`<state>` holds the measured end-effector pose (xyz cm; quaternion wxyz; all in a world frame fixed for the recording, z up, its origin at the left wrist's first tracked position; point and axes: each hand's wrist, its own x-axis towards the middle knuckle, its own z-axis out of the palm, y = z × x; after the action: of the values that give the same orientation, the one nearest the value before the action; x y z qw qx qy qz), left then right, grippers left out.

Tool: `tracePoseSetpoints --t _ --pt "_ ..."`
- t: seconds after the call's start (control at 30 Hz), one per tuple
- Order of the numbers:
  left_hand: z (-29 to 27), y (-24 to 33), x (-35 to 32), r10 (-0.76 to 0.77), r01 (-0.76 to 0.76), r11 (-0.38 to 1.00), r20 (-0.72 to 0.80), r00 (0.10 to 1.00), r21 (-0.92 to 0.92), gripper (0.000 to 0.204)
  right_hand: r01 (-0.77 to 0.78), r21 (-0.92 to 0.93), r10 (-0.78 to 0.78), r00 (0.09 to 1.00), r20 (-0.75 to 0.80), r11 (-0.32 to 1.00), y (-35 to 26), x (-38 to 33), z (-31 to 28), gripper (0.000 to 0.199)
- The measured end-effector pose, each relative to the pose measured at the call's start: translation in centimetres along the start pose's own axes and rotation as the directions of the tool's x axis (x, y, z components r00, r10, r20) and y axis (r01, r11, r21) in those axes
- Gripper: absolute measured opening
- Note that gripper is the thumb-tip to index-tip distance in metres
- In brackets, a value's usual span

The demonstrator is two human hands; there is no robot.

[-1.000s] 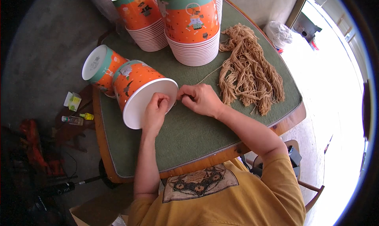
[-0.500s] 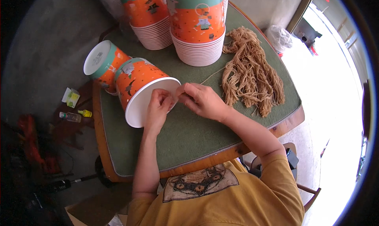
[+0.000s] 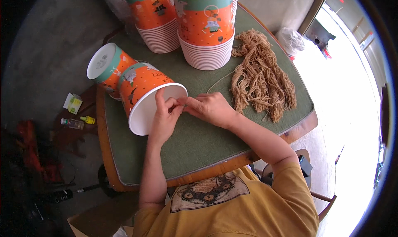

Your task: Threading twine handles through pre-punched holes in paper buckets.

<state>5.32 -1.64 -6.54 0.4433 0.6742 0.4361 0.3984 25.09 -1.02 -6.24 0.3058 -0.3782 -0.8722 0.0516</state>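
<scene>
Lying on its side near the left part of the green-topped table (image 3: 199, 146), an orange paper bucket (image 3: 147, 94) with its white open mouth facing the person. Pinching that white rim at its right side, the left hand (image 3: 165, 117), fingers curled over the edge, thumb inside. Meeting it right there, the right hand (image 3: 211, 108), fingertips closed on something thin at the rim, probably the end of a tan string (image 3: 219, 80); too small to tell for sure. Trailing from those fingers across the green surface, that single string, curving up to a loose bundle of tan strings (image 3: 263, 81) spread out on the right part of the table. Lying just behind the held bucket and touching it, a second bucket (image 3: 108, 69), also on its side, white bottom pointing left. Standing upside down at the far edge, two tall stacks of nested buckets, one stack (image 3: 155, 17) on the left and another stack (image 3: 206, 27) just beside the bundle. Sitting on the floor left of the table, a small green box (image 3: 74, 103) and a small bottle (image 3: 72, 123).
</scene>
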Motion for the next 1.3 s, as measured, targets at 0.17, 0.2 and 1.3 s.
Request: tracePoseSetpoints --t 0.17,0.2,1.3 --pt "-0.5 1.0 -0.4 -0.051 0.063 0.976 0.06 0.997 -0.209 0.052 0.075 0.045 -0.07 0.993 -0.098 0.996 -0.1 0.0 -0.9 0.017" --pt "-0.6 0.6 -0.5 -0.025 0.031 0.997 0.079 0.997 -0.075 0.043 0.015 0.105 -0.01 0.999 -0.049 0.994 -0.2 -0.2 -1.2 0.016" --pt "0.8 1.8 -0.4 -0.089 0.091 0.995 0.043 0.995 -0.049 0.009 -0.13 0.302 0.143 0.989 -0.022 0.945 0.3 -1.1 -1.3 0.015"
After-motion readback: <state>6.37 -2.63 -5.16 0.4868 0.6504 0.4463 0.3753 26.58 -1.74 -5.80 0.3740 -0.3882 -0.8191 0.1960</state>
